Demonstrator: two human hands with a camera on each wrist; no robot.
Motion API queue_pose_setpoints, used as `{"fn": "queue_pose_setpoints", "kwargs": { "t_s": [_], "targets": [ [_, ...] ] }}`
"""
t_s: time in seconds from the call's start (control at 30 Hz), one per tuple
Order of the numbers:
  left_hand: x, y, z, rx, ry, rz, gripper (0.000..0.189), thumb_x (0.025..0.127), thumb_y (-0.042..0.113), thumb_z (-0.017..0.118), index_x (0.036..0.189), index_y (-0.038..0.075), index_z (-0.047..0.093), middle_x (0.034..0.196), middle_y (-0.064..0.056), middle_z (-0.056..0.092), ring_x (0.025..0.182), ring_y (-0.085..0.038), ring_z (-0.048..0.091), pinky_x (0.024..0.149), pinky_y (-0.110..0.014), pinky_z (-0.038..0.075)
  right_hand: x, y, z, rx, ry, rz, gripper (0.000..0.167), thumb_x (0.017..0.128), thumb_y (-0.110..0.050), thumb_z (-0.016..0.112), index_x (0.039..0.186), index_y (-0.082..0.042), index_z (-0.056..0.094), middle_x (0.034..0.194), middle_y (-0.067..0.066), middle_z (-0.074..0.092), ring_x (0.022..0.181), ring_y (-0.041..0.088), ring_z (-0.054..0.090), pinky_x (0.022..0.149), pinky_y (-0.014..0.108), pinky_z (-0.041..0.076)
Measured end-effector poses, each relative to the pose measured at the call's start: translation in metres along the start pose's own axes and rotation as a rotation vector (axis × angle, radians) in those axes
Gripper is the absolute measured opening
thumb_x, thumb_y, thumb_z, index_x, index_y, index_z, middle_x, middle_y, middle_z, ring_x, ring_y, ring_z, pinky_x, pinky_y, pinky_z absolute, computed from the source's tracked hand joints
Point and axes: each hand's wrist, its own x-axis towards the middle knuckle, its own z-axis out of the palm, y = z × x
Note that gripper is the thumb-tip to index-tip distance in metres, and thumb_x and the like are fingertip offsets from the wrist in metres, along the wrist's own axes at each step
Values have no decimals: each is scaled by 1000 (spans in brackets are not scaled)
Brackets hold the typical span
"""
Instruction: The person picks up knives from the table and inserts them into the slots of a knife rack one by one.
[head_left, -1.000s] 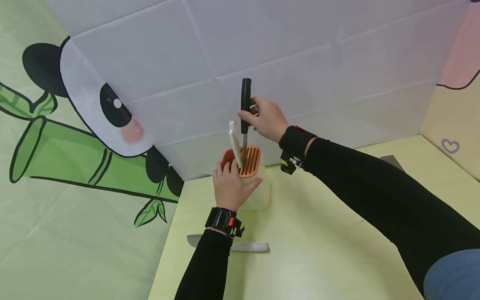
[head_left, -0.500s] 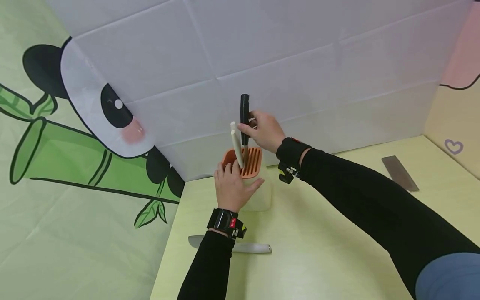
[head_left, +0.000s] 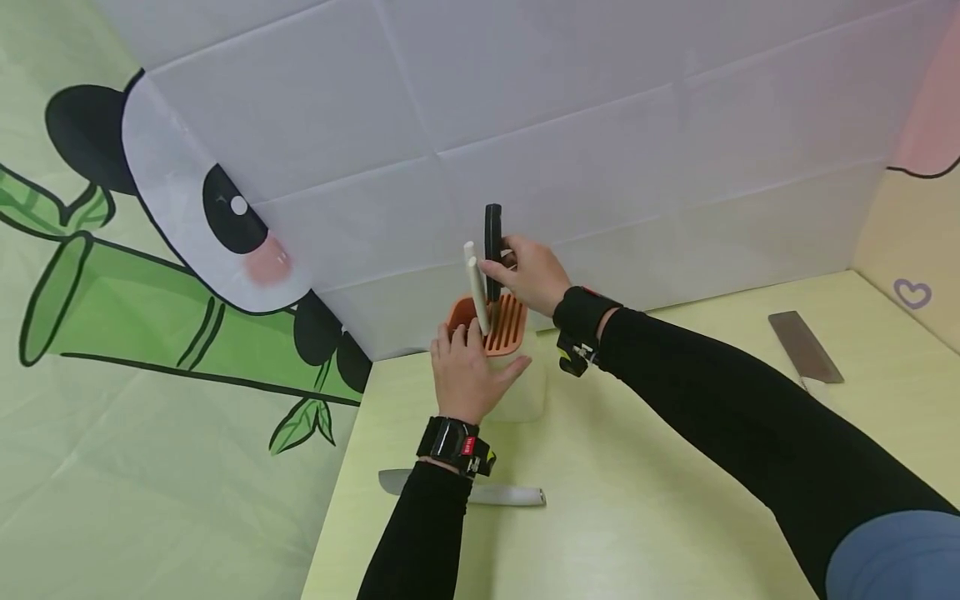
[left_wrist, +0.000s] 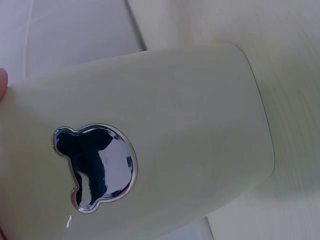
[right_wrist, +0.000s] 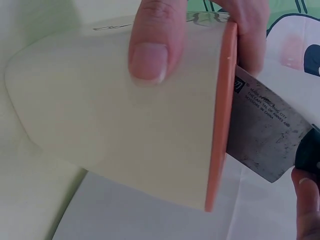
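Note:
A black-handled knife (head_left: 492, 242) stands upright, its broad printed blade (right_wrist: 267, 125) partly down in the slots of a cream knife block (head_left: 525, 392) with an orange slotted top (head_left: 510, 325). My right hand (head_left: 534, 273) pinches the black handle between thumb and fingers. My left hand (head_left: 465, 375) grips the block by its upper edge, fingers over the rim and thumb (right_wrist: 155, 50) against the side. Two white handles (head_left: 477, 287) stick up beside the black knife. In the left wrist view, the block's wall carries a shiny bear-shaped badge (left_wrist: 97, 167).
A white-handled knife (head_left: 506, 495) lies across the table under my left forearm. Towards the right, a wide blade (head_left: 806, 346) lies with its pale handle partly hidden by my right sleeve. A printed wall sheet (head_left: 600, 125) rises directly behind the block.
My right hand has moved down with the black-handled knife, so its blade sits deeper in the block. My left hand stays on the block. The blade at the right shows more.

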Motion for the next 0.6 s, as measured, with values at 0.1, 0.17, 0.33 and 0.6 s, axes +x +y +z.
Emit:
{"fn": "queue_pose_setpoints", "kwargs": {
  "t_s": [0.1,0.17,0.33,0.6],
  "targets": [
    [0,0,0,4,-2,-1,102,71,81,60,134,1,53,125,-20,60,124,-43,44,103,-55,32,0,3,2,-7,-3,7,44,97,-37,59,127,-5,55,112,12,64,98,24,64,82,38,52],
    [0,0,0,7,-1,0,102,71,81,60,135,1,53,125,-20,60,125,-43,44,103,-55,32,0,5,3,-9,-3,10,43,98,-37,59,127,-5,56,114,12,64,99,24,63,83,38,52],
    [0,0,1,13,0,-2,103,71,82,59,135,1,53,126,-19,60,125,-43,44,103,-55,33,0,9,7,-16,-9,23,43,98,-36,59,127,-4,56,113,12,64,100,25,62,84,39,51],
    [0,0,2,13,4,-5,102,71,80,61,134,1,54,124,-20,61,125,-44,44,104,-56,33,-1,16,11,-34,-25,38,43,98,-37,59,126,-4,56,111,12,64,98,25,62,82,39,51]
  ]
}}
